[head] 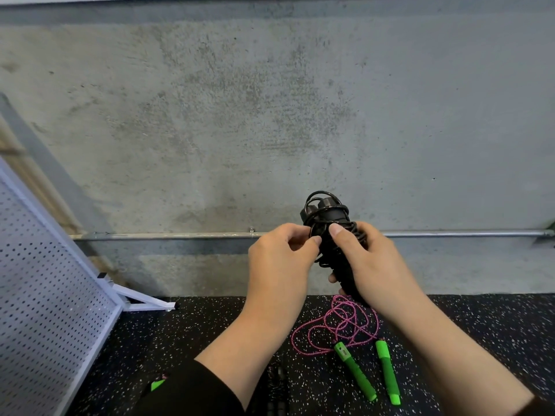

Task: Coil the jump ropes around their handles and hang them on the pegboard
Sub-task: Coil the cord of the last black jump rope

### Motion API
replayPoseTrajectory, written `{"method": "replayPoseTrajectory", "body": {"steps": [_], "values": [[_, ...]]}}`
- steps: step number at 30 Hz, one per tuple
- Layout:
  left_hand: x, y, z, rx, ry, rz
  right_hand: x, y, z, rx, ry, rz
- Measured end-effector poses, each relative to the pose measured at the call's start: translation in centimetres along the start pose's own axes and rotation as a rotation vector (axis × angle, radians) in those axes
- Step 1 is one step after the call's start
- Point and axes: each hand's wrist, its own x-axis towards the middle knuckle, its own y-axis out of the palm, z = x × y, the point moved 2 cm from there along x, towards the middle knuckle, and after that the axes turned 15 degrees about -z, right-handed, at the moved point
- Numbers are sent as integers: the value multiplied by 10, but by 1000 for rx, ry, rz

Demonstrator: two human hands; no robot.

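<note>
I hold a black jump rope (327,214) in front of me, its cord wound in loops around its two black handles. My right hand (365,262) grips the handles from the right, thumb pressed on the coils. My left hand (280,259) pinches the cord at the left side of the bundle. On the floor below lies a pink jump rope (336,325) in a loose tangle, with two green handles (356,372) side by side. The white pegboard (39,295) stands tilted at the left edge.
A concrete wall fills the view ahead, with a metal pipe (450,234) running along it low down. The floor is black speckled rubber (495,325). Another green handle tip (157,384) and a dark rope (277,385) show near my left sleeve.
</note>
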Motion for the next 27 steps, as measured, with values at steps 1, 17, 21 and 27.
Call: {"method": "replayPoseTrajectory", "body": {"steps": [1,17,21,27], "values": [[-1,0,0,5,15,-14,-1,1,1,-1,-4,5],[1,-4,1,9,234,-111,-5,5,4,-69,-48,36],[2,-5,-1,-14,190,-20,-1,-1,3,-119,-105,17],[4,-2,-3,-112,-43,-21,0,3,-9,-310,-175,-45]]}}
